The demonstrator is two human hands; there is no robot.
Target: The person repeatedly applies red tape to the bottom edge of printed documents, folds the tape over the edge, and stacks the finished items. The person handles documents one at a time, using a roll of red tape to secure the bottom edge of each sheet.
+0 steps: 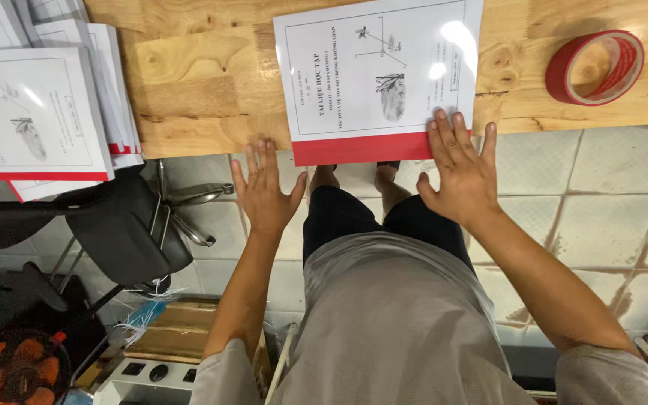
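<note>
Right hand (460, 174): open, palm down, fingers spread, fingertips resting on the lower right corner of a white booklet (380, 75) with a red strip along its near edge. Nothing gripped.

Left hand (264, 189): open, fingers together and extended, fingertips at the near edge of the wooden table (204, 82), just left of the booklet's red strip; whether it touches the booklet cannot be told. Nothing gripped.

Booklet: lies flat on the table, glossy cover with printed text and small drawings, its red edge overhanging the table's near edge slightly.

Head view, other items:
- Stack of like booklets (43, 112), white with red edges, fanned at the table's left end, well apart from both hands.
- Roll of red tape (594, 67), lying flat on the table to the right, apart from the booklet.
- Black chair (114, 225) below the table at left, on a tiled floor (624, 202).
- Orange-bladed fan (13, 367), bottom left corner.
</note>
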